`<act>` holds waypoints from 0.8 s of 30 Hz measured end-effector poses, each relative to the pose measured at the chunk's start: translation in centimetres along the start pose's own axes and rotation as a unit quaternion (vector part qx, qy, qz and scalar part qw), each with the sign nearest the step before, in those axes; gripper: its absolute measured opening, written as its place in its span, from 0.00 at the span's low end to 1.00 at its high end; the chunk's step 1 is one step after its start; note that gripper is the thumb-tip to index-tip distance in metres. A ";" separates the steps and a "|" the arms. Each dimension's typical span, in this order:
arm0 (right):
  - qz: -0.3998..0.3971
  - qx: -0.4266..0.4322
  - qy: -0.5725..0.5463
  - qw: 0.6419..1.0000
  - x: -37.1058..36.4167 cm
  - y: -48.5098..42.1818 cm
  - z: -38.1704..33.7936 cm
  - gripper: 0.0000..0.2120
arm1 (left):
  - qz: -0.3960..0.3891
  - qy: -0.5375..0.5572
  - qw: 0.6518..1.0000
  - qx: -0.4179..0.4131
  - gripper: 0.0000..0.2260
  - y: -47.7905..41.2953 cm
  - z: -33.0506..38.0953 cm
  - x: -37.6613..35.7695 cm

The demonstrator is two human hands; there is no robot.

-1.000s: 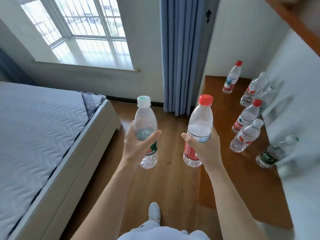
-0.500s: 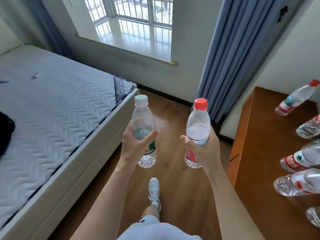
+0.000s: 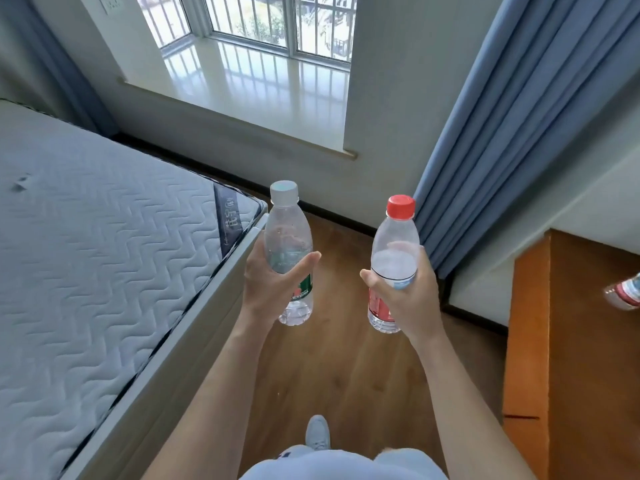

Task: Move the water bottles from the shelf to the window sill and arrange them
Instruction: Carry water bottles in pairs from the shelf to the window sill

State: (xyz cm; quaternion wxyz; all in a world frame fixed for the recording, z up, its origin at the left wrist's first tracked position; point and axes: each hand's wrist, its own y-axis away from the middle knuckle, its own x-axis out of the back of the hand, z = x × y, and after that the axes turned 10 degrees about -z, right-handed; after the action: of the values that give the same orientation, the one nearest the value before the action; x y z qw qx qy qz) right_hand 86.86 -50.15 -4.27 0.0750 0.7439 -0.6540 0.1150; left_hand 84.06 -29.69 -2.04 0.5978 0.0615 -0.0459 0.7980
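Two clear plastic water bottles stand upright in the air above the wooden floor (image 3: 346,368), side by side and apart. The left hand (image 3: 273,285) curls round the middle of the white-capped bottle (image 3: 287,233), thumb across the front above a green label. The right hand (image 3: 405,299) grips the red-capped bottle (image 3: 394,237) likewise, over a red label. Ahead lies the glossy white window sill (image 3: 263,95), with a strip of floor between it and the hands. A quilted bed (image 3: 86,254) fills the left, its corner near the white-capped bottle. A blue curtain (image 3: 502,116) hangs on the right. The orange-brown shelf (image 3: 588,358) carries a third bottle (image 3: 623,294), apparently tilted, cut off by the edge. A grey shoe (image 3: 317,433) shows below.
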 end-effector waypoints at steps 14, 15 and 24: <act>-0.052 -0.004 -0.017 0.999 -1.9 -19.3 2.1 0.29 | 0.031 -0.022 0.999 -0.007 0.20 -18.0 -1.6 -2.2; -0.059 -0.002 -0.018 0.998 -1.9 -21.1 2.2 0.29 | 0.035 -0.019 0.999 -0.006 0.19 -19.6 -1.5 -2.7; -0.115 0.040 0.014 0.992 -0.2 -40.5 0.8 0.28 | 0.094 -0.048 0.994 -0.011 0.18 -35.6 1.4 -7.2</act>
State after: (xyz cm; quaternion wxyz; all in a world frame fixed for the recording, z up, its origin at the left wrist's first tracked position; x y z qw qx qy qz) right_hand 126.98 -44.77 -3.52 0.0672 0.8150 -0.5577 0.1422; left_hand 120.26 -26.76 -1.80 0.5181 0.0886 -0.0886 0.8461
